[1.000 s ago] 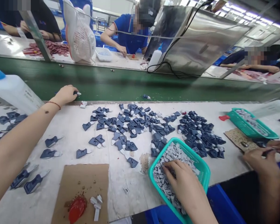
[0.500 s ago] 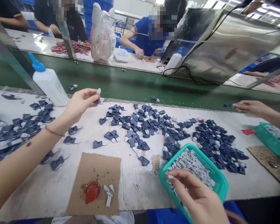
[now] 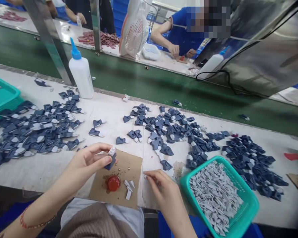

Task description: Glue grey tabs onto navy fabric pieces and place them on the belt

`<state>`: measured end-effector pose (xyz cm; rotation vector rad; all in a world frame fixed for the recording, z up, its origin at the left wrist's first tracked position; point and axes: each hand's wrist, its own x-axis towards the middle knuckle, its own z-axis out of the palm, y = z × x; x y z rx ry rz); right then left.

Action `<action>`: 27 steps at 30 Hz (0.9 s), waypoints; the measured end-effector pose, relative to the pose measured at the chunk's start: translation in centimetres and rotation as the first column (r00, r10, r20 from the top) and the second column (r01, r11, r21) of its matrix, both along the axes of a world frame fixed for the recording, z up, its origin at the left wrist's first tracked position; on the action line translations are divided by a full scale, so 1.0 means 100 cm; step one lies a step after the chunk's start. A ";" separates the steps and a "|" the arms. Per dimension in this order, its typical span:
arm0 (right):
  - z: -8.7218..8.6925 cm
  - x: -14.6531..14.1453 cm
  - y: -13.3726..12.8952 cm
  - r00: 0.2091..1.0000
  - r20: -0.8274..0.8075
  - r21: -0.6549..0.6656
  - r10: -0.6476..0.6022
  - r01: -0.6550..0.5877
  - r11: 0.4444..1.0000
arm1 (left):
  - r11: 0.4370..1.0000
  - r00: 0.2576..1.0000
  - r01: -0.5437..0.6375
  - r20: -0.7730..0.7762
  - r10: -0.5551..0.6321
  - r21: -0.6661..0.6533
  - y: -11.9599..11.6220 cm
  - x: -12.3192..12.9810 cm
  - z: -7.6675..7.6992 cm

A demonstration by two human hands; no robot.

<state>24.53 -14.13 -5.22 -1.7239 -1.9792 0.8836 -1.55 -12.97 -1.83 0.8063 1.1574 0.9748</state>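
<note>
My left hand (image 3: 94, 162) pinches a dark blue part (image 3: 110, 162) with a whitish end, just above a brown cardboard piece (image 3: 101, 185). On that cardboard lie a round red cap (image 3: 113, 182) in a wet patch and several loose grey pieces (image 3: 129, 190). My right hand (image 3: 164, 188) is closed at the fingertips around a small light grey piece (image 3: 145, 177), beside the cardboard's right edge. To the right of this hand stands a green basket (image 3: 186, 183) full of small grey pieces (image 3: 215, 195). Many dark blue parts (image 3: 169, 125) lie scattered beyond my hands.
A white bottle (image 3: 81, 77) with a blue nozzle stands at the back left. More blue parts (image 3: 47, 129) and a second green basket (image 3: 5, 96) are at the left. Past the green belt (image 3: 164, 86), a person in blue (image 3: 183, 36) works at the opposite table.
My left hand has come back from the belt's edge to above the cardboard with the blue part. My right hand has moved left, away from the basket. The view has shifted.
</note>
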 end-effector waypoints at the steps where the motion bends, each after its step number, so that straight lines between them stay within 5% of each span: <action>1: 0.000 0.001 -0.001 1.000 -0.002 0.016 -0.013 0.013 1.000 | 1.000 1.000 -0.006 0.023 0.007 -0.020 -0.005 0.000 -0.003; 14: -0.013 -0.001 -0.020 0.997 0.074 0.193 -0.030 0.015 0.981 | 0.948 0.944 -0.159 0.239 0.228 -0.276 -0.035 -0.002 -0.017; 21: -0.022 0.008 -0.028 0.972 0.223 0.324 0.075 -0.147 0.935 | 0.938 0.936 -0.167 0.251 0.248 -0.304 -0.043 -0.008 -0.023; 27: -0.002 -0.014 -0.022 0.996 0.069 0.375 0.064 -0.086 0.923 | 0.955 0.945 -0.138 0.253 0.207 -0.264 -0.050 -0.010 -0.031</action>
